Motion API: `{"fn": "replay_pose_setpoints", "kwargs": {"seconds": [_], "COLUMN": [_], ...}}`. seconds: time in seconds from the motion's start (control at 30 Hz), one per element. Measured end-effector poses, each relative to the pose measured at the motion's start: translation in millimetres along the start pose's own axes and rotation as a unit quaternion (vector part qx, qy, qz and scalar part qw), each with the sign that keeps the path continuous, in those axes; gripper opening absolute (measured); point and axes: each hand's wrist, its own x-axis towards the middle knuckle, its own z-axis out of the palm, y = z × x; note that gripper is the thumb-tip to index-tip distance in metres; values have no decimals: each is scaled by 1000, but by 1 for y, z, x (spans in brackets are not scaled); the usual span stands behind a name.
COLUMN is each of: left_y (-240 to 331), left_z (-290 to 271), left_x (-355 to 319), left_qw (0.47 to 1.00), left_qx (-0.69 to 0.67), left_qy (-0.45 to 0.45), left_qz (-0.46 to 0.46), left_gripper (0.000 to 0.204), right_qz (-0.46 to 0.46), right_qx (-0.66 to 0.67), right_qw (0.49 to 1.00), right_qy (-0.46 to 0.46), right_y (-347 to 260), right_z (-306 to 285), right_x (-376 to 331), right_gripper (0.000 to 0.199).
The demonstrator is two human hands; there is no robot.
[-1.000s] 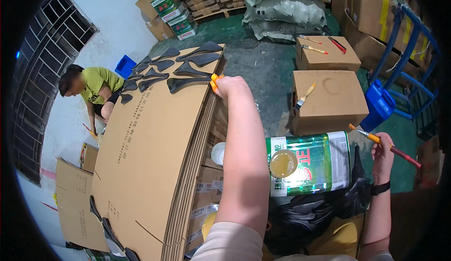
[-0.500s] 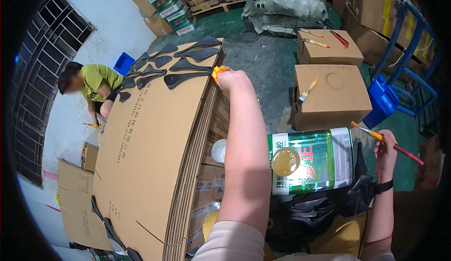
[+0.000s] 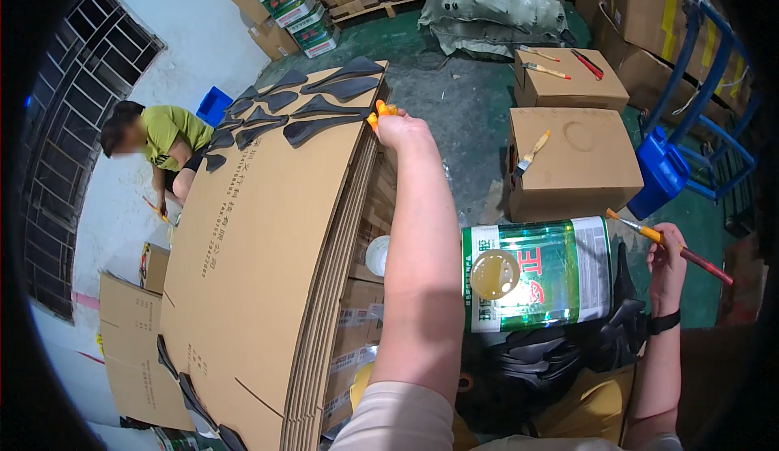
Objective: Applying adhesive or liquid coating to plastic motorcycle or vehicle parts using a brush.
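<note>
My left hand [image 3: 395,124] reaches to the far right edge of a stacked cardboard pile [image 3: 268,232], orange covers on its fingertips. Those fingers look apart, beside the narrow end of a flat black paddle-shaped piece [image 3: 312,129]. Several similar black pieces lie in rows on the far end of the top sheet. At the right, my right hand [image 3: 669,258] is closed around a paintbrush [image 3: 686,254] with a yellow and red handle, its bristles pointing left. Below it, a clear cup of yellowish liquid [image 3: 496,274] rests on a green and white metal can [image 3: 560,272].
More black pieces [image 3: 552,362] are heaped by my lap. Two cardboard boxes [image 3: 576,167] at right carry brushes and a red cutter [image 3: 586,64]. A blue bin [image 3: 656,175] and a blue trolley [image 3: 714,69] stand beyond. Another person [image 3: 174,142] crouches at far left with a brush.
My left hand has shifted slightly upward at the cardboard edge, and its orange-tipped fingers look more spread. The crouching person's brush hand has moved a little. My right hand stays in place with the paintbrush.
</note>
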Motion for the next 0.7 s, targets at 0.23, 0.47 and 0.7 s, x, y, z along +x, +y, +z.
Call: {"fn": "replay_pose_setpoints", "kwargs": {"seconds": [0.23,0.47,0.7], "left_y": [1,5,5], "left_z": [-4,-8,-14], "left_x": [-1,4,8], "left_qw": [999,995,993], "left_qx": [6,20,68], "left_qy": [-23,-85,-90], "left_qz": [-31,-51,-36], "left_gripper": [24,23,26], "right_qz": [-3,-2,2], "right_qx": [-2,-13,-10], "right_qw": [1000,1000,1000], "right_qy": [0,0,-13], "right_y": [-1,-2,-1], "right_z": [1,3,7], "right_x": [-4,-4,-5], "right_gripper": [19,21,20]}}
